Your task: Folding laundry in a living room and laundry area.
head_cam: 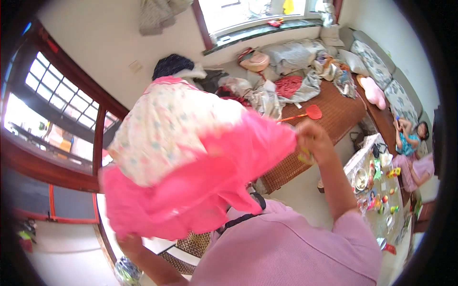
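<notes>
A pink and white garment or cloth [222, 171], its pale part printed with small coloured dots, is spread out and blurred in front of my body. At its lower left corner, my left hand [130, 246] grips the pink edge, with the fingers partly hidden by the cloth. The opposite pink edge is pinched by my raised right hand [311, 137]. Something small and yellowish [305, 155] shows just below the fingers of that hand; what it is cannot be told. The cloth hides part of the bed or bench behind it.
A woven-mat platform [332, 103] holds heaped clothes [264, 96] and a red fly swatter [313, 112]. At right, a cluttered table [375, 218] stands near two seated people [408, 137]. A wooden-framed glass door [64, 93] is at left, a woven seat [193, 245] below.
</notes>
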The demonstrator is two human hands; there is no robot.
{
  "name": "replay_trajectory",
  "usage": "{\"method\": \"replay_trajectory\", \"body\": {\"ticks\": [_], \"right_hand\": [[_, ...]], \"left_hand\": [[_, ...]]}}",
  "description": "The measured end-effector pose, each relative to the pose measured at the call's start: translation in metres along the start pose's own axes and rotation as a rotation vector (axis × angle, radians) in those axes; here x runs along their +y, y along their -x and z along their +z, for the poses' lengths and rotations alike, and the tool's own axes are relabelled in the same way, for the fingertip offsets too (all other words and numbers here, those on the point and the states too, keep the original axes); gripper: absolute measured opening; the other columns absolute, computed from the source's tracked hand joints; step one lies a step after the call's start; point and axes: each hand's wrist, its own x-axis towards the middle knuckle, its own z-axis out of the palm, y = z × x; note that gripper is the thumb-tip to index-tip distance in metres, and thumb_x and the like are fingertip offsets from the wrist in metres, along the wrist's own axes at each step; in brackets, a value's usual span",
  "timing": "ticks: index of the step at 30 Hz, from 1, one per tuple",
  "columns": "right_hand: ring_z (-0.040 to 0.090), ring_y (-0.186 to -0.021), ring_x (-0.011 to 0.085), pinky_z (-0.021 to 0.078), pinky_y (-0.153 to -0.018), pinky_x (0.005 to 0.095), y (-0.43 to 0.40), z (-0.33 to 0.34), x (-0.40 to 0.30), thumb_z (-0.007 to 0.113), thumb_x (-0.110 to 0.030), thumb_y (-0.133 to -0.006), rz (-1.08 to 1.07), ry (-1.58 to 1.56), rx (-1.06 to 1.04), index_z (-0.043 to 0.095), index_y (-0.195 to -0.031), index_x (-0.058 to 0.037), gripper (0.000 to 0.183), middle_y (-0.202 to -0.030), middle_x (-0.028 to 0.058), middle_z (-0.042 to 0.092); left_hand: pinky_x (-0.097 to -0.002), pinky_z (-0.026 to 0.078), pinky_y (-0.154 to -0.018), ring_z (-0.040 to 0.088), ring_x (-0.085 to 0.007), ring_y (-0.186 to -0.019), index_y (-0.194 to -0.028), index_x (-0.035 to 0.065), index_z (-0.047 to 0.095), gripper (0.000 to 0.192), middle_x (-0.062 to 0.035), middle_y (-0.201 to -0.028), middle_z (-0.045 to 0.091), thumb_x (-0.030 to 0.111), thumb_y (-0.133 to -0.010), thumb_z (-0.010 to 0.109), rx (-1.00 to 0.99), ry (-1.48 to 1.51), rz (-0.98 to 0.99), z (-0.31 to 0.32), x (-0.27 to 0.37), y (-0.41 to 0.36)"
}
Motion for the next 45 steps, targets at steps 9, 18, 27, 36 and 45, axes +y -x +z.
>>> {"method": "replay_trajectory", "body": {"ticks": [9, 18, 27, 36, 45], "right_hand": [[0.065, -0.069, 0.01, 0.0423, -0.046, 0.019, 0.011, 0.011, 0.108, 0.067, -0.008, -0.087, 0.468, 0.098, 0.097, 0.061, -0.099, -0.0062, 0.014, -0.081, 0.0021, 0.064], [0.057, -0.075, 0.0071, 0.0463, -0.066, 0.0218, -0.036, 0.013, 0.097, 0.063, -0.01, -0.089, 0.565, 0.272, 0.011, 0.063, -0.107, -0.0036, 0.019, -0.088, 0.0005, 0.063], [0.059, -0.083, 0.0125, 0.0515, -0.069, 0.0264, -0.185, 0.015, 0.126, 0.061, -0.018, -0.092, 0.012, 0.014, 0.255, 0.059, -0.117, 0.0011, 0.031, -0.103, 0.006, 0.062], [0.062, -0.095, 0.0145, 0.0508, -0.081, 0.0287, -0.172, -0.004, 0.251, 0.065, -0.015, -0.089, 0.493, 0.376, 0.094, 0.053, -0.125, 0.0024, 0.042, -0.114, 0.0091, 0.063], [0.061, -0.104, 0.0236, 0.0485, -0.088, 0.0328, -0.174, 0.028, 0.31, 0.067, -0.033, -0.089, 0.533, 0.526, 0.294, 0.054, -0.128, 0.0028, 0.054, -0.12, 0.0156, 0.063]], "left_hand": [[-0.0233, 0.042, -0.067, 0.051, -0.0051, -0.073, -0.098, -0.0017, 0.068, 0.021, 0.0063, -0.079, 0.061, 0.013, -0.083, 0.068, -0.738, 0.513, -0.783, 0.028, -0.026, 0.099], [-0.0316, 0.047, -0.089, 0.061, -0.0163, -0.098, -0.114, -0.0051, 0.059, 0.029, -0.0076, -0.109, 0.063, 0.009, -0.089, 0.062, -0.636, 1.241, -0.747, 0.088, -0.043, 0.033], [-0.0285, 0.049, -0.086, 0.061, -0.0159, -0.099, -0.115, -0.0018, 0.059, 0.033, -0.0071, -0.106, 0.064, 0.024, -0.096, 0.06, -0.387, 1.18, -0.363, 0.24, -0.019, -0.164], [-0.0332, 0.041, -0.099, 0.054, -0.0201, -0.116, -0.127, -0.0048, 0.054, 0.045, -0.0123, -0.125, 0.058, 0.03, -0.099, 0.052, -0.448, 0.399, -0.142, 0.287, -0.071, -0.152], [-0.0304, 0.042, -0.094, 0.055, -0.0181, -0.107, -0.125, -0.0031, 0.054, 0.041, -0.0107, -0.118, 0.06, 0.028, -0.099, 0.053, -0.432, 0.505, -0.616, 0.273, -0.158, -0.032]]}}
